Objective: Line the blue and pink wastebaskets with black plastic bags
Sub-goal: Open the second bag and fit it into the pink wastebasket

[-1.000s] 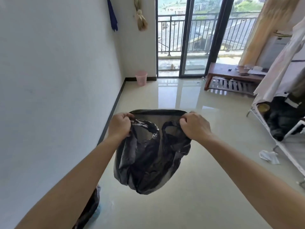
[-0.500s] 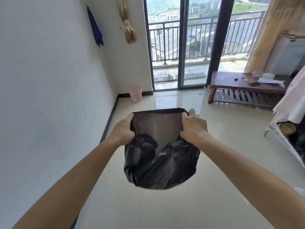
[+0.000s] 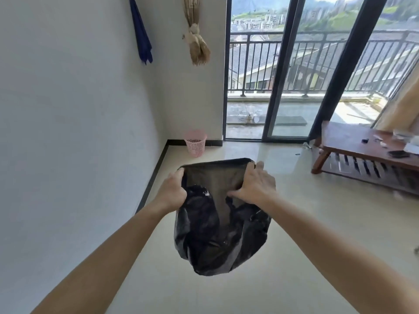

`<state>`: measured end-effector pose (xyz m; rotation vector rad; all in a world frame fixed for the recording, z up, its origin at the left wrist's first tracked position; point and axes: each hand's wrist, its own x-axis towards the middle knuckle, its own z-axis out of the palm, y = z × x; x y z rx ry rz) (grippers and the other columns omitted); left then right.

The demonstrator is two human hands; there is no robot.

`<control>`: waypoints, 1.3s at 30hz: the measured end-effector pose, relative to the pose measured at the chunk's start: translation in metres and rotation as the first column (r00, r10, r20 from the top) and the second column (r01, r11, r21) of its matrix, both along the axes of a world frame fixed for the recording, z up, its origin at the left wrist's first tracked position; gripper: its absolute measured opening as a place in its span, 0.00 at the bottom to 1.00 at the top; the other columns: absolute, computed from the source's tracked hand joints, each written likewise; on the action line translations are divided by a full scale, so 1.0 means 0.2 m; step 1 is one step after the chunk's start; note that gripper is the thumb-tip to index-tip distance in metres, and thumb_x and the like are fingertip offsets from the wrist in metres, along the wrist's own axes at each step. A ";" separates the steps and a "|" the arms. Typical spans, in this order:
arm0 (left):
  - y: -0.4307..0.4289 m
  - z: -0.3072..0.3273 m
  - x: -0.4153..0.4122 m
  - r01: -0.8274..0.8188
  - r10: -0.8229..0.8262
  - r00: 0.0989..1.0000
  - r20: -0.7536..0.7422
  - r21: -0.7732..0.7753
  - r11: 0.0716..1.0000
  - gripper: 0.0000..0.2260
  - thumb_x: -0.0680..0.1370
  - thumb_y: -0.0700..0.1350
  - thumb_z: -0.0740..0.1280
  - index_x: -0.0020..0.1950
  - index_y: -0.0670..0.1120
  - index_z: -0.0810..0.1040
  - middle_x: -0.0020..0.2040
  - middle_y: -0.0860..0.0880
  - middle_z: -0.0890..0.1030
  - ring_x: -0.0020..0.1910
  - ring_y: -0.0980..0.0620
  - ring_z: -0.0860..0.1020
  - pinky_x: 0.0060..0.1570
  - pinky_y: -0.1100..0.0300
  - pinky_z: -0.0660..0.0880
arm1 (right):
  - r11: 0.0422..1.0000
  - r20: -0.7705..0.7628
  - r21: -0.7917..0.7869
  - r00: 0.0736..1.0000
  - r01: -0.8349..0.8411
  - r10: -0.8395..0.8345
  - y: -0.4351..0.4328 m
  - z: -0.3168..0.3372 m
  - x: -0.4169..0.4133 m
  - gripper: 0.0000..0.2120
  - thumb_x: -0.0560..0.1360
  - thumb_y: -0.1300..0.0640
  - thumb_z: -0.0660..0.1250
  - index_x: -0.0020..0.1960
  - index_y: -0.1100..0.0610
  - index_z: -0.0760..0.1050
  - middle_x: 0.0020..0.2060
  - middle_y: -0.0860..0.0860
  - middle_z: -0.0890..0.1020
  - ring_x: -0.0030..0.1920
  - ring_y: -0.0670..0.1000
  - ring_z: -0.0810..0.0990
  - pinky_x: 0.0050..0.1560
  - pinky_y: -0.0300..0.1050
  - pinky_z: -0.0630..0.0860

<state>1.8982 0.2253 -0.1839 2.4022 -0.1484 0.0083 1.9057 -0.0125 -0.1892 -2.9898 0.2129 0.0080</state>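
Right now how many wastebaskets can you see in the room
1. The pink wastebasket stands on the floor in the far corner, left of the glass balcony door. No blue wastebasket is in view; it may be outside the frame.

We reach both bare arms forward, left grip [image 3: 172, 191] curled closed, right grip [image 3: 254, 185] clamped with fingers spread.

bag [image 3: 217, 241]: thin glossy black plastic (crinkled) | wastebasket [image 3: 195, 145]: pink plastic lattice | floor [image 3: 306, 234]: glossy tile
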 end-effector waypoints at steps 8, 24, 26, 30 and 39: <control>-0.07 -0.02 1.23 -0.005 0.006 1.000 0.015 -0.021 1.000 0.22 0.74 0.32 0.53 0.66 0.42 0.72 0.54 0.45 0.74 0.57 0.44 0.73 0.56 0.56 0.69 | 0.994 -0.012 -0.033 0.994 -0.106 0.106 -0.09 -0.06 1.09 0.20 0.73 0.61 0.63 0.64 0.57 0.66 0.53 0.55 0.73 0.48 0.60 0.78 0.39 0.49 0.68; -0.15 -0.21 3.27 0.025 0.000 0.997 -0.074 0.346 0.938 0.33 0.71 0.39 0.64 0.75 0.50 0.57 0.66 0.48 0.68 0.50 0.44 0.77 0.47 0.51 0.76 | 0.999 -0.187 0.010 0.981 -0.043 0.044 -0.30 -0.21 3.32 0.27 0.68 0.51 0.73 0.61 0.58 0.65 0.55 0.55 0.71 0.50 0.58 0.79 0.40 0.48 0.71; -0.10 -0.26 3.48 0.019 0.023 0.993 -0.113 0.357 0.934 0.35 0.71 0.37 0.62 0.76 0.50 0.54 0.68 0.47 0.66 0.52 0.44 0.77 0.48 0.50 0.77 | 0.996 -0.204 0.023 0.975 -0.083 0.086 -0.24 -0.26 3.56 0.24 0.70 0.58 0.71 0.60 0.59 0.64 0.56 0.57 0.70 0.50 0.60 0.79 0.39 0.49 0.71; -0.02 -0.38 3.95 -0.013 0.075 0.980 -0.183 0.319 0.948 0.39 0.71 0.35 0.60 0.79 0.50 0.49 0.73 0.47 0.62 0.60 0.42 0.75 0.54 0.50 0.75 | 0.982 -0.214 0.090 0.960 -0.165 0.181 -0.16 -0.37 4.03 0.22 0.72 0.62 0.67 0.62 0.60 0.62 0.57 0.58 0.71 0.50 0.63 0.79 0.40 0.52 0.72; 0.16 -0.54 5.09 0.070 0.001 0.969 -0.245 0.277 0.958 0.43 0.72 0.34 0.62 0.78 0.55 0.41 0.77 0.46 0.57 0.50 0.45 0.76 0.44 0.55 0.76 | 0.997 -0.288 0.011 0.954 -0.080 0.079 -0.03 -0.45 5.12 0.40 0.75 0.59 0.62 0.79 0.49 0.42 0.60 0.59 0.69 0.55 0.65 0.78 0.41 0.52 0.72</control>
